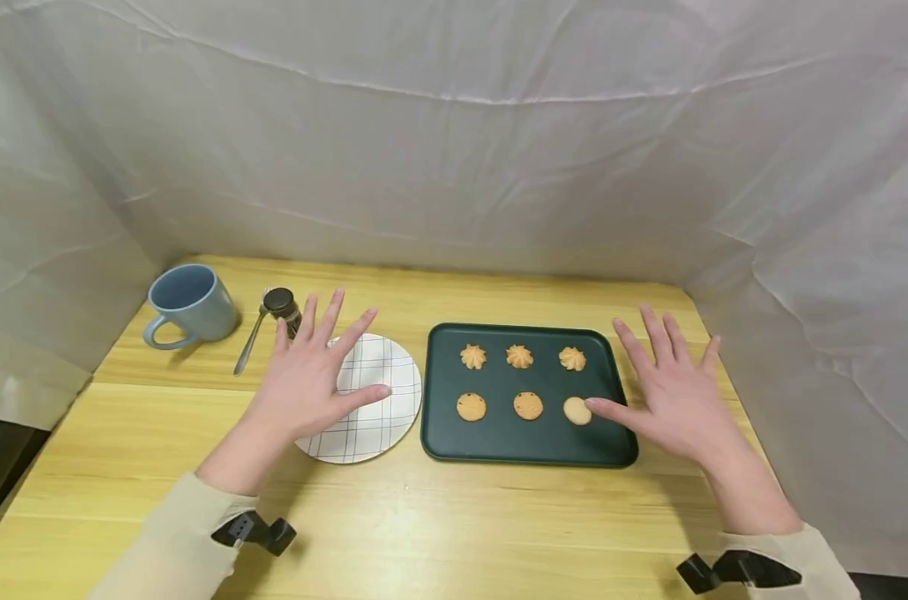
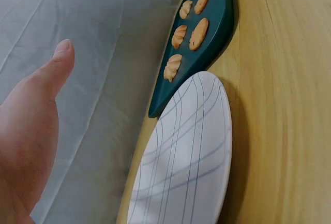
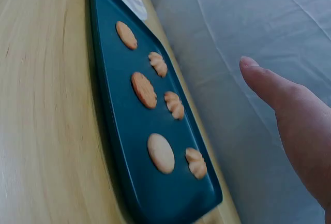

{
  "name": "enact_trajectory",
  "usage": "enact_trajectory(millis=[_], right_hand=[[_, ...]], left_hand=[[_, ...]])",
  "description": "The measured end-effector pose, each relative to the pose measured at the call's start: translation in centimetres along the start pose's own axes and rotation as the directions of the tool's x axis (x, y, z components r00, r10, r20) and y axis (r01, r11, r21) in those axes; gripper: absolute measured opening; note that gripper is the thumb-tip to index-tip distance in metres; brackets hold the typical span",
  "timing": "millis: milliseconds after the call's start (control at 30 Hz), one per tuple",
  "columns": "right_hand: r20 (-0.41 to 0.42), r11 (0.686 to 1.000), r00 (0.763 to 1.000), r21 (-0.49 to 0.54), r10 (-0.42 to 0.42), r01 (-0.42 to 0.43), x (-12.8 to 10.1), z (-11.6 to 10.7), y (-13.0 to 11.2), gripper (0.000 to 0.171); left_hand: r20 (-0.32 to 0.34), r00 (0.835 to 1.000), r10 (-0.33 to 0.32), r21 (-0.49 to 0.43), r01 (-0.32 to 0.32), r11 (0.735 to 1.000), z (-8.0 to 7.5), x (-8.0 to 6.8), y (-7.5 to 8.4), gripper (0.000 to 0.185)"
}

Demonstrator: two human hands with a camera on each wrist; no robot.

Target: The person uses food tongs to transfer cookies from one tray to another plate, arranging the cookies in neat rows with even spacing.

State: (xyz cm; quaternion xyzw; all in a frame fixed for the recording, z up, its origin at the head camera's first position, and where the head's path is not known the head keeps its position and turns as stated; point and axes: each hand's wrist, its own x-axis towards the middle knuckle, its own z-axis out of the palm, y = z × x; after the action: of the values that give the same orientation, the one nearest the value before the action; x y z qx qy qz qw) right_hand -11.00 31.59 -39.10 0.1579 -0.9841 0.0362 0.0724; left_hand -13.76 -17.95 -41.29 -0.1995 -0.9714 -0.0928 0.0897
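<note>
Nearest of all, two pale sleeves come in over the front edge of the bench, each with a small black clip at the wrist. Just beyond them both hands are spread flat, palms down, fingers straight and fanned; neither grip is clenched and neither holds anything.

Landmark: the dark green tray, lying a little right of the bench's middle. The left hand hovers left of the tray, over the near-left part of a white plate with thin blue check lines; that plate sits just beside the tray's left edge. The left wrist view shows the plate bare beneath the released hand, and I cannot tell whether the palm touches it. The right hand lies over the tray's right edge, its thumb tip reaching to the plain round biscuit at the right end of the tray's near row; from the right wrist view the thumb looks lifted clear of it.

On the tray, two chocolate-chip biscuits fill out the near row, and three ridged swirl biscuits make the far row.

Farther left of the tray, past the plate, stand a small dark-lidded jar, a spoon lying beside it, and a blue mug. Wrinkled white sheeting closes in behind the tray.
</note>
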Motion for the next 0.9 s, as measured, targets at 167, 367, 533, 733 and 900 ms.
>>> enact_trajectory(millis=[167,367,533,733,900], right_hand=[[-0.011,0.999,1.000,0.039,0.009,-0.009,-1.0,-0.1,1.5,0.120],[-0.021,0.995,0.999,0.090,0.037,-0.035,-2.3,-0.1,3.2,0.120],[0.021,0.988,0.996,0.127,0.089,-0.091,-3.5,0.3,4.8,0.123],[0.106,0.976,0.980,0.123,0.169,-0.182,-5.1,1.1,7.2,0.127],[0.242,0.958,0.946,0.133,0.218,-0.255,-6.2,1.6,9.2,0.122]], left_hand=[[0.018,0.999,-0.041,-0.077,0.042,0.996,-0.5,-1.3,-0.7,0.100],[-0.035,0.997,-0.071,-0.131,0.066,0.989,-0.2,-2.8,-1.7,0.097],[-0.083,0.990,-0.117,-0.175,0.101,0.979,0.2,-4.0,-2.6,0.091],[-0.078,0.983,-0.165,-0.197,0.147,0.969,0.9,-5.1,-3.5,0.087],[-0.104,0.978,-0.181,-0.226,0.154,0.962,1.5,-5.6,-4.0,0.084]])
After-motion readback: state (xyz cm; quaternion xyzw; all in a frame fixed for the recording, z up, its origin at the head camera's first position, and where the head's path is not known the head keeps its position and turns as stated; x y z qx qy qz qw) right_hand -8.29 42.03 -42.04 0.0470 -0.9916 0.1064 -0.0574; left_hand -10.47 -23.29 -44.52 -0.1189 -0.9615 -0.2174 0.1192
